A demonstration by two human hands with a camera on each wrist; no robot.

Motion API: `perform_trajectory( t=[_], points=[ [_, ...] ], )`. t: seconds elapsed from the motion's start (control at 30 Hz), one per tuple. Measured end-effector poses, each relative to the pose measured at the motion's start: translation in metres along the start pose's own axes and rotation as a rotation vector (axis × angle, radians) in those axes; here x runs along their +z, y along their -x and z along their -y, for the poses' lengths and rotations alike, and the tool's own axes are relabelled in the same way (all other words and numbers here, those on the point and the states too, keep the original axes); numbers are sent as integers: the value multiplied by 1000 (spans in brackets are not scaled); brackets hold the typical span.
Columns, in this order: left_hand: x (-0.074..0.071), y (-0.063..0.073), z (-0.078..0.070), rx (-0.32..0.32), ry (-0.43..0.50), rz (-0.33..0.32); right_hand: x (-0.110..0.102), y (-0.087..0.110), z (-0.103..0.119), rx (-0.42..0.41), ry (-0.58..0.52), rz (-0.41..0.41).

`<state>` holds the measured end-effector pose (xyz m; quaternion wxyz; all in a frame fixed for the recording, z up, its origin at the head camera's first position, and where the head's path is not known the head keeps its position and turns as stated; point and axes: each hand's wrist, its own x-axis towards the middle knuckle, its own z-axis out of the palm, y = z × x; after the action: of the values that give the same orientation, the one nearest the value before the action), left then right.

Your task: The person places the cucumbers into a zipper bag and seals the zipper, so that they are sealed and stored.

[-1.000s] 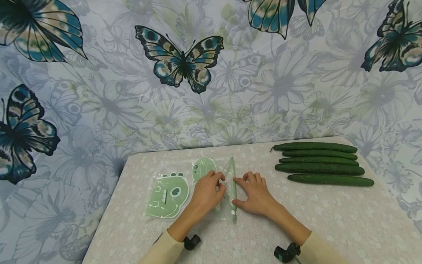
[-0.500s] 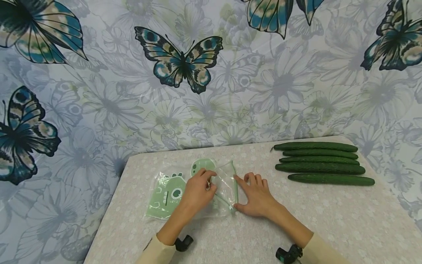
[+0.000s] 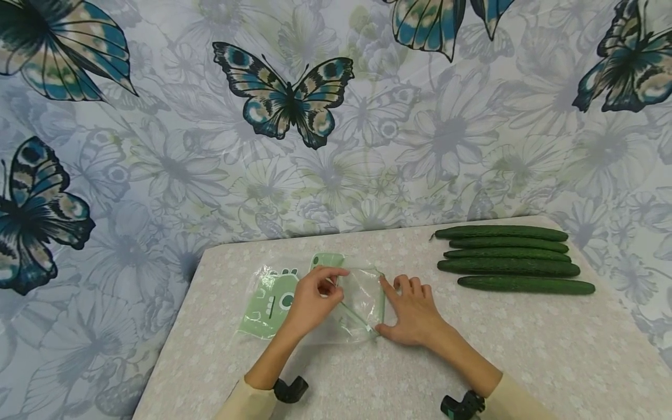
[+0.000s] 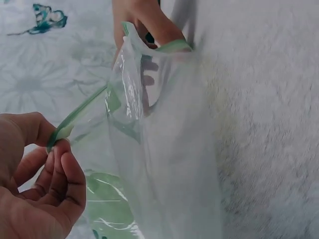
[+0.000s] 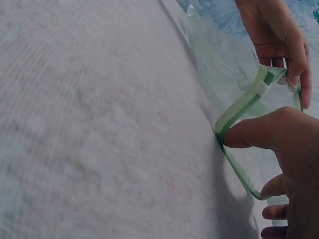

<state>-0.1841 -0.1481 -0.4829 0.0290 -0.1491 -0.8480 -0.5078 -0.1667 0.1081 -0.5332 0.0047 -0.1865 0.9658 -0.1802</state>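
Observation:
A clear zip bag with green dinosaur prints lies on the table, its green-edged mouth pulled apart. My left hand pinches one green zip strip between thumb and index finger, as the left wrist view shows, the other fingers curled. At the opposite rim is my right hand, its thumb and index finger spread and touching the inside of the green edge. A whitish slider sits near one end of the zip. Part of the printed side is hidden behind my left hand.
Several long green cucumbers lie side by side at the table's right rear. The pale patterned table meets a wall covering with butterflies and flowers. Each wrist wears a small black camera.
My left hand has moved left, drawing its zip strip away from the other one, and the bag mouth has widened. The right hand has shifted slightly right, staying at the rim.

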Motion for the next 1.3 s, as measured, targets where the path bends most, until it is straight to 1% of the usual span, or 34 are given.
perform_trajectory(
  t=[0.2, 0.33, 0.43, 0.53, 0.63, 0.77, 0.87, 1.03, 1.17, 1.3],
  points=[
    [2, 0, 7, -124, 210, 75, -2, 1, -1, 8, -9, -3],
    [7, 0, 12, -164, 302, 139, -1, 1, -2, 13, -37, -6],
    [11, 1, 15, -181, 346, 168, 0, 1, -3, 14, -60, -20],
    [14, 1, 17, -192, 367, 174, 1, 0, -3, 10, -83, -28],
    [15, 1, 18, -188, 378, 178, 0, -1, -3, 5, -107, -44],
    [17, 1, 19, -186, 383, 187, -4, 1, -7, -6, -129, -88],
    [19, 0, 20, -194, 378, 184, -7, 4, -14, -12, -138, -121],
    [20, -1, 19, -200, 379, 179, -18, 16, -32, -3, -140, -146],
    [20, -2, 19, -200, 393, 171, -29, 29, -53, 6, -145, -166],
    [20, -3, 19, -208, 408, 162, -42, 44, -76, -1, -153, -221]
  ],
)
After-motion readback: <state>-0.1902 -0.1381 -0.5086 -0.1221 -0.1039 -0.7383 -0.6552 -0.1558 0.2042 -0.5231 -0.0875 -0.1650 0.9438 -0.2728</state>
